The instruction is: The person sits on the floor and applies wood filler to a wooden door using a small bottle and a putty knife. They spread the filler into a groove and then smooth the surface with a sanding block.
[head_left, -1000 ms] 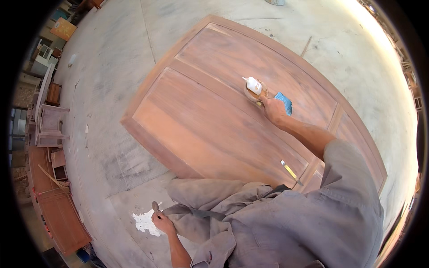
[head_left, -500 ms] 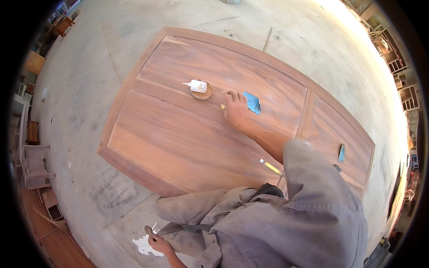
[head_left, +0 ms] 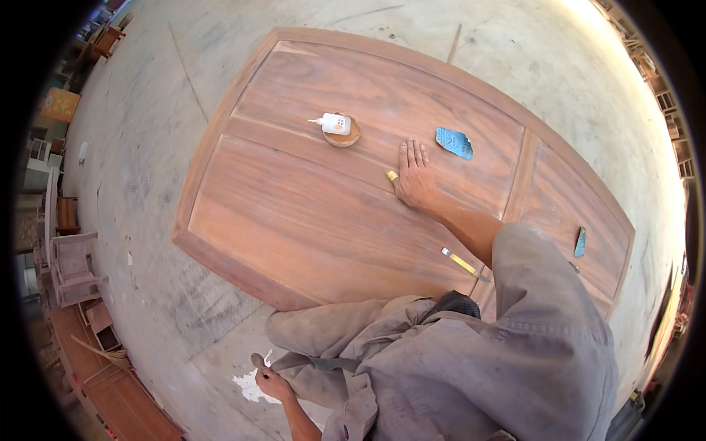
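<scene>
My right hand [head_left: 415, 176] lies flat on a reddish-brown wooden panel [head_left: 294, 250], fingers stretched out together, holding nothing. A yellow wrap [head_left: 392, 176] is on its thumb. Just beyond and right of it is a piece of blue-backed sandpaper [head_left: 454, 142], apart from the fingers. To the left, a white glue bottle [head_left: 336, 123] with a pointed nozzle lies across a round wooden disc [head_left: 344, 137]. Low on the left, my left hand [head_left: 273, 384] is closed beside my leg, around a small brown rounded thing [head_left: 257, 360] whose kind I cannot make out.
A yellow-handled flat tool [head_left: 462, 263] lies on the panel near my right forearm. Another blue strip [head_left: 580, 241] is at the panel's right end. White spilled matter [head_left: 250, 388] marks the concrete floor [head_left: 147, 198]. Wooden furniture [head_left: 73, 264] stands at far left.
My right hand has gone from curled to flat on the panel. The sandpaper now lies farther right, turned and clear of the hand. The view has shifted slightly; my left hand stays closed.
</scene>
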Demonstrator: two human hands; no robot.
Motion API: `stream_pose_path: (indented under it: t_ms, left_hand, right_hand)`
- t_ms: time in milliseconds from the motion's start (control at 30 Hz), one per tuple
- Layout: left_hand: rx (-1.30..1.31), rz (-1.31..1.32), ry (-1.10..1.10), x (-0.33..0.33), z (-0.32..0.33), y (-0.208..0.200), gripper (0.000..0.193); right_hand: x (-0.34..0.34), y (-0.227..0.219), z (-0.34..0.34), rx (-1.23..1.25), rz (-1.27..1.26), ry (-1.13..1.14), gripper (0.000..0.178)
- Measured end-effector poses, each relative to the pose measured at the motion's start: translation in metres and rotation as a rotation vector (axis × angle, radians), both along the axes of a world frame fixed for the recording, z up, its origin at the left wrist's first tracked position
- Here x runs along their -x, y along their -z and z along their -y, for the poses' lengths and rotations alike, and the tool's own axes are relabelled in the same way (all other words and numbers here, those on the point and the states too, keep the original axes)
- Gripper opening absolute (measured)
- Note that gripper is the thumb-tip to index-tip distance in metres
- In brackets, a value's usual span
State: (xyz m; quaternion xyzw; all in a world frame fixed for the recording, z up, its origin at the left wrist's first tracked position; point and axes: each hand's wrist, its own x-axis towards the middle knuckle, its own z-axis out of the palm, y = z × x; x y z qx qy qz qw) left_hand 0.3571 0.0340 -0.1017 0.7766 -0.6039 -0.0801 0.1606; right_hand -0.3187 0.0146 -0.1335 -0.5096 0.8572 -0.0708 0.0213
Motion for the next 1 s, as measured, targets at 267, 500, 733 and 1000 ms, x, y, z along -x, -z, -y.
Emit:
stream_pose_path:
  t_ms: [267,500,733,1000]
  left_hand:
    - [-0.005,0.034,-0.015,-0.001,-0.002,-0.005,0.035]
    - [0.027,-0.014,-0.014,-0.01,-0.004,0.003,0.032]
    - [-0.16,-0.029,-0.048,0.016,0.003,-0.012,0.037]
    - [-0.095,0.003,-0.047,0.014,-0.001,-0.011,0.03]
  right_hand:
    - [-0.016,0.004,-0.008,-0.001,0.046,0.02,0.08]
    - [-0.031,-0.053,-0.173,0.023,0.29,-0.079,0.051]
    - [-0.072,-0.04,-0.266,-0.176,0.312,-0.083,0.039]
    - [-0.035,-0.039,-0.161,0.083,0.4,-0.042,0.03]
